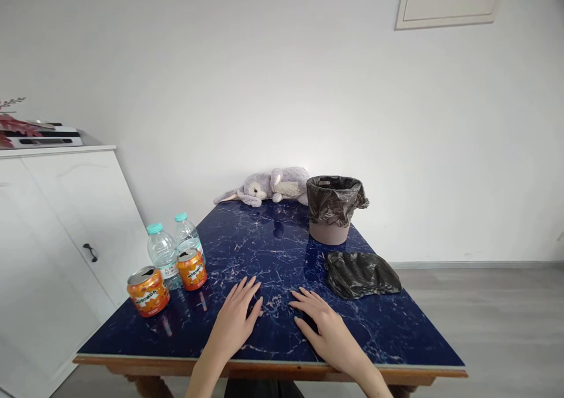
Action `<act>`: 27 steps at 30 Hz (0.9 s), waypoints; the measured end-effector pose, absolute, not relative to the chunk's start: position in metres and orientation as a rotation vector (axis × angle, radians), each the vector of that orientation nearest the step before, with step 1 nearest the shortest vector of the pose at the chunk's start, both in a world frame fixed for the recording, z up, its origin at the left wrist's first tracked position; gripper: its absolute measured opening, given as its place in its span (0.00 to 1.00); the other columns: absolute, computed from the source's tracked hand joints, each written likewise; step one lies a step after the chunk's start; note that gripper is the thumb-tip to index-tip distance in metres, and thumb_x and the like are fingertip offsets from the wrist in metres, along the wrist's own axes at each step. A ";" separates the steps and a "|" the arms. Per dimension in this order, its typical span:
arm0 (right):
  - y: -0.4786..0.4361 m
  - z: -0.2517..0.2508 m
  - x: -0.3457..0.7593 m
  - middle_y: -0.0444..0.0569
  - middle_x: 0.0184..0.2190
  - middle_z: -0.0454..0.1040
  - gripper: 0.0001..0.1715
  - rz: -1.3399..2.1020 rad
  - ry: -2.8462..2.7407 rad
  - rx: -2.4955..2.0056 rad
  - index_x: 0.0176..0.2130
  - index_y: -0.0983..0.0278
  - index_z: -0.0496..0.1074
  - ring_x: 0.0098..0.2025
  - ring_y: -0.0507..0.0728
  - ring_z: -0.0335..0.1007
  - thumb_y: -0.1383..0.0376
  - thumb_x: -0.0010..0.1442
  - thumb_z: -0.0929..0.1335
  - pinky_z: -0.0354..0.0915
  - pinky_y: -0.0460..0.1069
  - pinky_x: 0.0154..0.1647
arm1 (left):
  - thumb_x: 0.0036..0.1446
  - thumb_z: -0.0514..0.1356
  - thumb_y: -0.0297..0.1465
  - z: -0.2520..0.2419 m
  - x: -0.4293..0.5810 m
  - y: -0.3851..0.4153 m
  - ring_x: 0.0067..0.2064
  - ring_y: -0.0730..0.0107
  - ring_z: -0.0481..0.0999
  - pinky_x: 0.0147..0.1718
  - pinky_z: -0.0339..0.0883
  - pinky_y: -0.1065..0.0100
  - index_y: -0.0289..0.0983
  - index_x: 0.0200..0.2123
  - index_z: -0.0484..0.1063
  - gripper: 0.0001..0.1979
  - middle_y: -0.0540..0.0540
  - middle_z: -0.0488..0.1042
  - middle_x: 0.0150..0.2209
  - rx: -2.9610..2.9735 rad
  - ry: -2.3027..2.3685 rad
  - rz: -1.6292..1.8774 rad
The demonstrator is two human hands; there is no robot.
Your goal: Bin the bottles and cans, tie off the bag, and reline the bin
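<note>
My left hand (235,313) lies flat on the blue marbled table (264,239), fingers spread and holding nothing. Also flat on the tabletop, my right hand (324,324) is empty with its fingers apart. Left of my left hand stand two opened orange Mirinda cans, a nearer can (148,295) and a farther can (192,272). Behind them are two clear plastic bottles with turquoise caps, a left bottle (162,251) and a right bottle (187,233). Beyond my right hand lies a crumpled black plastic bag (361,275). Farther back stands a trash bin (328,232) lined with a black bag (335,204).
A grey plush rabbit (268,185) lies at the table's far end, against the white wall (264,81). On the left, a white cabinet (57,228) stands beside the table. Grey floor (484,321) shows to the right.
</note>
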State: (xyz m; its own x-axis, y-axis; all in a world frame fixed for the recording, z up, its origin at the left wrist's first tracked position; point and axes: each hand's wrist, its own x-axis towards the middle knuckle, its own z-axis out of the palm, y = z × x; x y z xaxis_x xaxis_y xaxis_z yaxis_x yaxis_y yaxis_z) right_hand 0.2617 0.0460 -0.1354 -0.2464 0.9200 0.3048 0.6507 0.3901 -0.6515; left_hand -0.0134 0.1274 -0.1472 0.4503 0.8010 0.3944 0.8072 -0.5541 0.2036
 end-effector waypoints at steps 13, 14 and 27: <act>0.046 -0.135 0.263 0.43 0.70 0.66 0.24 0.522 -2.004 -1.354 0.64 0.53 0.73 0.75 0.62 0.54 0.54 0.75 0.62 0.52 0.64 0.78 | 0.75 0.50 0.44 -0.145 -0.011 0.126 0.74 0.52 0.60 0.71 0.59 0.44 0.47 0.70 0.65 0.24 0.48 0.65 0.72 -2.668 -1.497 -0.698; 0.046 -0.134 0.263 0.43 0.70 0.66 0.24 0.526 -2.007 -1.357 0.65 0.53 0.73 0.76 0.62 0.54 0.54 0.75 0.62 0.52 0.64 0.78 | 0.75 0.50 0.44 -0.144 -0.011 0.126 0.74 0.52 0.60 0.71 0.59 0.44 0.47 0.70 0.65 0.25 0.48 0.65 0.72 -2.671 -1.507 -0.690; 0.044 -0.129 0.261 0.43 0.71 0.66 0.24 0.576 -1.980 -1.372 0.64 0.53 0.73 0.76 0.63 0.53 0.54 0.75 0.62 0.49 0.65 0.78 | 0.75 0.51 0.44 -0.143 -0.011 0.125 0.74 0.51 0.61 0.71 0.59 0.44 0.46 0.69 0.66 0.24 0.48 0.66 0.71 -2.675 -1.504 -0.717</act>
State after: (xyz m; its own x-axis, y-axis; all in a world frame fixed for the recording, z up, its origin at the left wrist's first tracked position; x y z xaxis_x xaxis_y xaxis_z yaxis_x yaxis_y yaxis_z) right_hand 0.2608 0.0437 -0.1287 -0.2388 0.9348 0.2630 0.6481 0.3551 -0.6737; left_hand -0.0108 0.1254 -0.1433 0.4410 0.8122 0.3819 0.8079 -0.5446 0.2251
